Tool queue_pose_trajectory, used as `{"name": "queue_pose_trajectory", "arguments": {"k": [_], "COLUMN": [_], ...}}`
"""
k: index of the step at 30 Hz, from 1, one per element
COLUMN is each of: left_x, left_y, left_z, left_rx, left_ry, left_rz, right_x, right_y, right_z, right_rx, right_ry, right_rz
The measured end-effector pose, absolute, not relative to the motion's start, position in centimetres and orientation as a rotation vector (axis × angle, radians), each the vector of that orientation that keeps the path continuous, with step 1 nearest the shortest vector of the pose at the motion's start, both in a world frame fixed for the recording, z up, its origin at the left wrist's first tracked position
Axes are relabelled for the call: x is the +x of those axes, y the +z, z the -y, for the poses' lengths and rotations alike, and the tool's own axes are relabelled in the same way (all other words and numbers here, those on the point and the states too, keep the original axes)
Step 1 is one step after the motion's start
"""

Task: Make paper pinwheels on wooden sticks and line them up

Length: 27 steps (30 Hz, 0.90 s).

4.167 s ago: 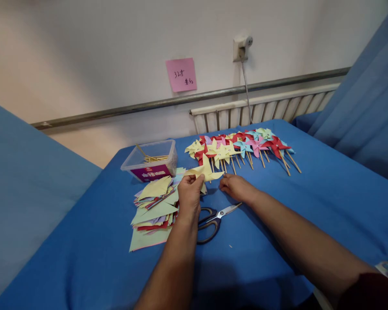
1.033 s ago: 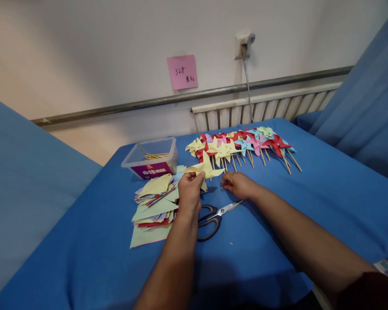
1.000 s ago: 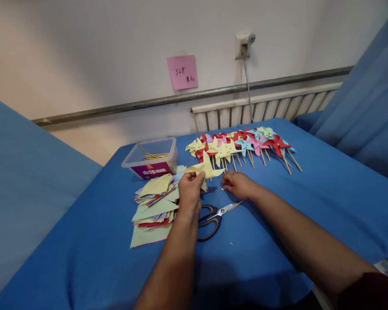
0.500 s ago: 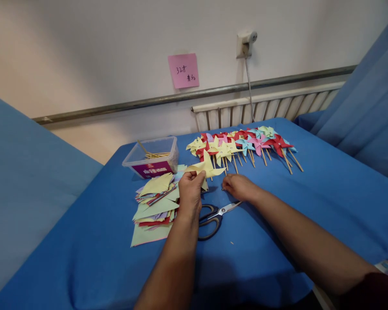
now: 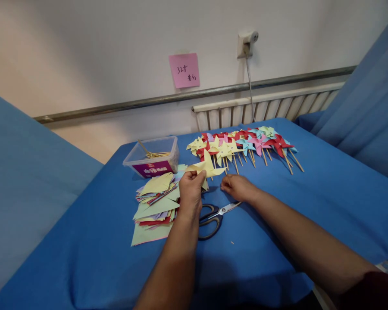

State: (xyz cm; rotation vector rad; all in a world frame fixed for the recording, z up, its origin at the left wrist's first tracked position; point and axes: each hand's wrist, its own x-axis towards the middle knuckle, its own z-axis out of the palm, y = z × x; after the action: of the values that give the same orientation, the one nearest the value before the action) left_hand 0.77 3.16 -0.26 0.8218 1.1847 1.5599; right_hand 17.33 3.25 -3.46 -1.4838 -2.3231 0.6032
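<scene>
A yellow paper pinwheel (image 5: 208,165), its blades folded in, is pinched between the thumb and fingers of my left hand (image 5: 191,183). Just to its right, my right hand (image 5: 236,187) is closed with the fingertips together, low over the table. Whatever those fingers hold, if anything, is too small or hidden to make out. Black-handled scissors (image 5: 219,213) lie between my forearms, their blades pointing towards my right wrist. Left of my left hand are piles of coloured paper pieces (image 5: 157,189), partly covered by that hand.
Several finished pinwheels (image 5: 245,144) on wooden sticks lie across the back of the blue-covered table (image 5: 103,241). A clear plastic box (image 5: 151,157) with sticks stands at the back left. Behind are a radiator (image 5: 278,105), a wall pipe and a plugged-in cord.
My right hand has shifted slightly left, towards the pinwheel; the small shiny bit at its fingertips no longer shows. My left hand and the pinwheel stay almost still.
</scene>
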Motion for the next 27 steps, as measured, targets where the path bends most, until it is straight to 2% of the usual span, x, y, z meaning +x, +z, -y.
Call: {"name": "queue_pose_trajectory", "arguments": {"k": [7,13,27], "left_x": [0.8,0.8,0.7], "left_y": [-0.3,-0.3,-0.3], "left_z": [-3.2,-3.2,-3.2], "left_rx": [0.823,0.817,0.819], "left_ry": [1.555,1.56,1.56], "left_rz": [-1.176,-1.174,-1.183], "right_x": [17.7,17.5,17.7], "right_y": [-3.8,-4.5,-5.6], "right_z": [-3.8,-3.8,-4.5], "right_rx": [-1.492,-1.248,-1.308], "right_ry": [0.639,0.765,0.68], "right_rz": [2.286,2.337,2.225]}}
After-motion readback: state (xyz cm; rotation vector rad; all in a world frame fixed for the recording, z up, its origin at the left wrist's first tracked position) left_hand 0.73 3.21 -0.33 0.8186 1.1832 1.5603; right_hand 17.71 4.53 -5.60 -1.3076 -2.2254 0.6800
